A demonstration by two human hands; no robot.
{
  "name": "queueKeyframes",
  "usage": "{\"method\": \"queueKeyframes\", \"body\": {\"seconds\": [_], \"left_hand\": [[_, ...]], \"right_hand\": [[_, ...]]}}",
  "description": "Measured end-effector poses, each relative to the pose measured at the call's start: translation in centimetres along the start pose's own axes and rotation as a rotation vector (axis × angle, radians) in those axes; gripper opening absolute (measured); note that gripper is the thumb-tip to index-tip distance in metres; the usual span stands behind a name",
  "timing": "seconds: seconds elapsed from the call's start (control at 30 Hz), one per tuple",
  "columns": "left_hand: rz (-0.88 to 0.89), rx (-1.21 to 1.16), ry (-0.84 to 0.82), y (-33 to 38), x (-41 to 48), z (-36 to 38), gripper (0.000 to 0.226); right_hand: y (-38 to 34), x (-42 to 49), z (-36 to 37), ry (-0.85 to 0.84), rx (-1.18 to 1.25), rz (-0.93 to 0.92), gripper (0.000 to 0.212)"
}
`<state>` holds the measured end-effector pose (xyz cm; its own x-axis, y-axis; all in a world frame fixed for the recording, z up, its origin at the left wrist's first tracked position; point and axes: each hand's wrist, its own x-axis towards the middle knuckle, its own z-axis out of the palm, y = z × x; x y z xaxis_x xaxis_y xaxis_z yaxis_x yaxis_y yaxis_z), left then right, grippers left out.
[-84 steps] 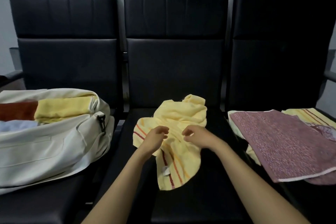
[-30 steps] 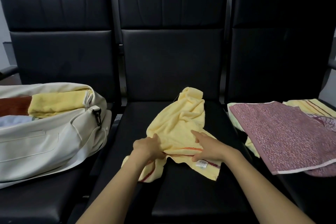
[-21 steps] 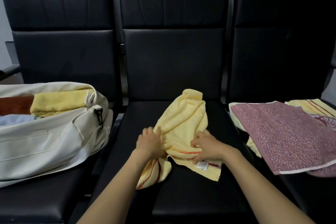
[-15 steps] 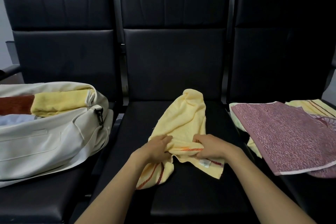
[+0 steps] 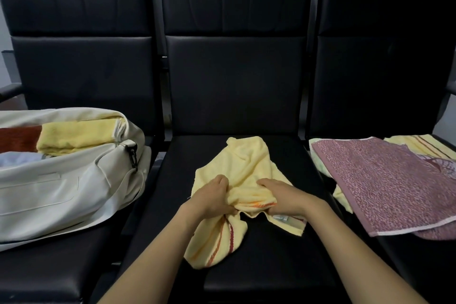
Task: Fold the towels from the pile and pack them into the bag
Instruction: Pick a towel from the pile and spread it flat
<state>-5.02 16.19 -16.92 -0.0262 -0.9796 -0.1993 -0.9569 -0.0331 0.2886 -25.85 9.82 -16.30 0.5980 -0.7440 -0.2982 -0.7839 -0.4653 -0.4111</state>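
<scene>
Left hand [image 5: 212,198]: fingers curled tight round a bunched ridge of the pale yellow terry towel with orange and red stripes [image 5: 246,163]. Right hand [image 5: 283,196]: likewise wrapped over the same ridge, just beside the left, with a short hump of cloth between them. Both look like mid-cloth handfuls; cannot tell whether either holds a hem or a corner.

Towel lies crumpled at the centre of the black padded middle seat [image 5: 259,259], not yet folded. One lobe reaches toward the seat's back edge; a striped tail and a corner with a white label trail toward its front edge.

Left seat: cream fabric bag [image 5: 61,192], unzipped, holding a folded yellow towel [image 5: 74,136], a rust-brown one [image 5: 17,138] and a pale blue one [image 5: 14,159]. Right seat: the pile, mauve speckled towel [image 5: 382,180] on top.

Risks (judgement):
- Lifting by mid-cloth would let the towel hang twisted and the fold come out skewed; corners should be found first
- The tail near the front edge could slide off the smooth seat
- Spreading wide could catch the pile's overhang at the seat's right edge
- The bag looks fairly full; a bulky fold may not fit
</scene>
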Motion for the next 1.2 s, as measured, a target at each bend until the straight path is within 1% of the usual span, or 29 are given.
{"method": "queueKeyframes", "body": {"seconds": [0.03, 0.07, 0.1, 0.13, 0.2, 0.3, 0.37, 0.4, 0.43, 0.5, 0.53, 0.57, 0.6, 0.63, 0.67, 0.7, 0.77, 0.83, 0.9, 0.93, 0.97, 1.03, 1.07, 1.1, 1.13, 1.2], "left_hand": [[-0.017, -0.061, -0.034, -0.3, 0.0, 0.1, 0.082], [-0.038, -0.07, -0.051, -0.5, 0.0, 0.0, 0.091], [-0.064, -0.025, -0.055, -0.7, 0.1, -0.1, 0.098], [-0.083, 0.033, -0.045, -0.6, 0.2, -0.2, 0.101], [-0.148, 0.107, -0.073, -0.1, 0.3, -0.3, 0.097], [-0.278, 0.131, -0.15, 0.5, 0.6, -0.1, 0.083], [-0.34, 0.155, -0.151, 0.6, 0.5, 0.1, 0.086], [-0.36, 0.185, -0.133, 0.7, 0.4, 0.2, 0.091], [-0.362, 0.23, -0.099, 0.8, 0.2, 0.2, 0.097], [-0.292, 0.284, 0.001, 0.7, 0.0, 0.3, 0.102], [-0.223, 0.262, 0.044, 0.6, 0.0, 0.5, 0.1], [-0.16, 0.216, 0.053, 0.4, 0.0, 0.6, 0.099], [-0.135, 0.166, 0.025, 0.2, -0.1, 0.7, 0.098], [-0.163, 0.13, -0.028, 0.0, -0.2, 0.7, 0.099], [-0.237, 0.108, -0.083, -0.1, -0.2, 0.8, 0.103], [-0.332, 0.104, -0.116, -0.1, -0.3, 0.8, 0.111], [-0.493, 0.131, -0.14, 0.1, -0.3, 0.8, 0.126], [-0.552, 0.151, -0.15, 0.5, -0.4, 0.8, 0.133], [-0.517, 0.144, -0.117, 0.5, -0.3, 1.0, 0.127], [-0.455, 0.144, -0.087, 0.4, -0.4, 1.1, 0.12], [-0.37, 0.149, -0.055, 0.3, -0.3, 1.1, 0.112], [-0.225, 0.158, -0.019, 0.0, -0.3, 1.1, 0.097], [-0.209, 0.153, -0.021, -0.1, -0.3, 1.1, 0.092], [-0.228, 0.139, -0.03, 0.0, -0.2, 1.1, 0.089], [-0.26, 0.121, -0.036, 0.0, -0.2, 1.1, 0.088], [-0.311, 0.125, -0.008, 0.5, -0.3, 0.9, 0.088]], "right_hand": [[0.0, -0.1, -0.1, -0.037, 0.024, 0.036, 0.089], [0.0, -0.1, -0.3, -0.05, 0.024, 0.063, 0.099], [0.1, -0.1, -0.3, -0.049, 0.018, 0.083, 0.104], [0.3, 0.0, -0.4, -0.044, 0.004, 0.095, 0.104], [0.6, 0.2, -0.3, -0.05, -0.016, 0.129, 0.095], [0.9, 0.3, -0.1, -0.049, -0.016, 0.152, 0.077], [0.9, 0.2, -0.2, -0.027, -0.021, 0.128, 0.067], [1.0, 0.1, -0.2, -0.018, -0.013, 0.107, 0.065], [1.0, -0.1, -0.3, -0.011, 0.009, 0.086, 0.068], [0.9, -0.5, -0.4, 0.014, 0.077, 0.075, 0.089], [0.8, -0.7, -0.6, 0.033, 0.103, 0.088, 0.102], [0.7, -0.8, -0.7, 0.04, 0.096, 0.115, 0.112], [0.7, -0.8, -0.8, 0.033, 0.053, 0.153, 0.116], [0.7, -0.7, -0.8, 0.018, -0.022, 0.207, 0.115], [0.8, -0.5, -0.7, 0.005, -0.11, 0.272, 0.111], [0.8, -0.4, -0.7, 0.002, -0.187, 0.338, 0.108], [0.5, -0.3, -0.6, -0.003, -0.253, 0.449, 0.104], [0.1, -0.1, -0.3, -0.001, -0.278, 0.498, 0.103], [-0.5, -0.3, -0.3, 0.02, -0.27, 0.52, 0.11], [-0.6, -0.3, -0.4, 0.033, -0.272, 0.509, 0.111], [-0.5, -0.3, -0.4, 0.052, -0.273, 0.461, 0.107], [-0.3, -0.1, -0.2, 0.082, -0.226, 0.27, 0.091], [-0.2, 0.0, 0.0, 0.084, -0.163, 0.177, 0.087], [-0.1, -0.1, 0.1, 0.072, -0.071, 0.126, 0.087], [-0.1, -0.4, 0.1, 0.055, 0.021, 0.109, 0.089], [-0.1, -0.8, -0.2, 0.042, 0.066, 0.141, 0.095]]}}
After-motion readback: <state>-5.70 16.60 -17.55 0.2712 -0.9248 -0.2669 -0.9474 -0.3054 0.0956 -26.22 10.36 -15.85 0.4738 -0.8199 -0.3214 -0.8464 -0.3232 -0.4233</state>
